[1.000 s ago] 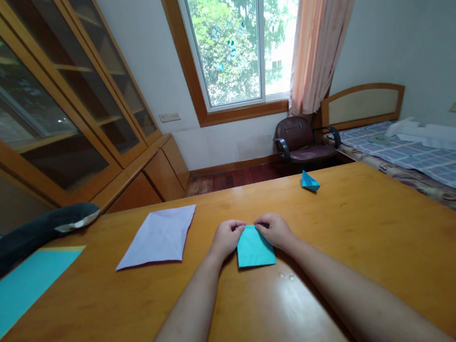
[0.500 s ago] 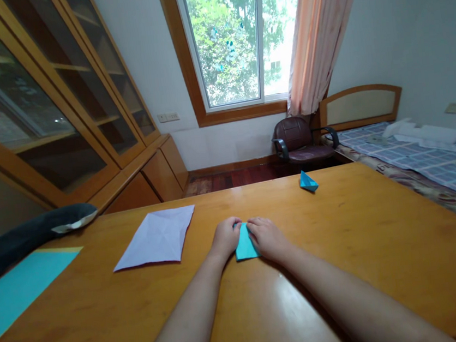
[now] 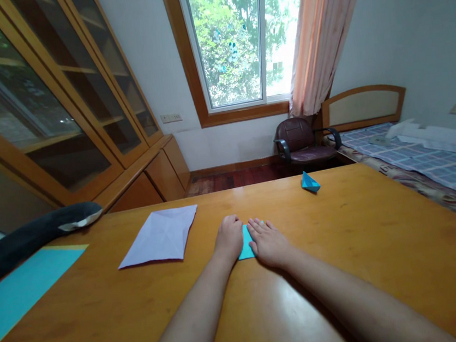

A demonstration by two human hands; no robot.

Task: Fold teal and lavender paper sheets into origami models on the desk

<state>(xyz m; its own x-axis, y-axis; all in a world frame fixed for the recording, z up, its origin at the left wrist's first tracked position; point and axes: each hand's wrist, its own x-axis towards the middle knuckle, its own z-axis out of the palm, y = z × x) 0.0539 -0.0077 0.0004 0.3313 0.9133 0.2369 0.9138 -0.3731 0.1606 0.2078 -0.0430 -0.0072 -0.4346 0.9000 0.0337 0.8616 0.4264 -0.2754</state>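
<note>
A folded cyan paper [image 3: 245,243] lies on the wooden table [image 3: 343,245] in front of me. Both hands rest on it, and only a narrow strip shows between them. My left hand [image 3: 230,239] sits curled over its left part. My right hand [image 3: 266,240] lies flat over its right part, fingers pointing away and pressing down.
A creased pale lilac sheet [image 3: 159,236] lies to the left. A cyan sheet [image 3: 15,291] and a dark plush toy [image 3: 33,234] occupy the far left. A small folded blue paper boat [image 3: 309,182] stands at the far edge. Beyond are a chair [image 3: 305,143] and a bed [image 3: 436,161].
My hands were pinching the far edge of the cyan paper; they have folded it narrower and closed in over it. The right hand now lies flat on it.
</note>
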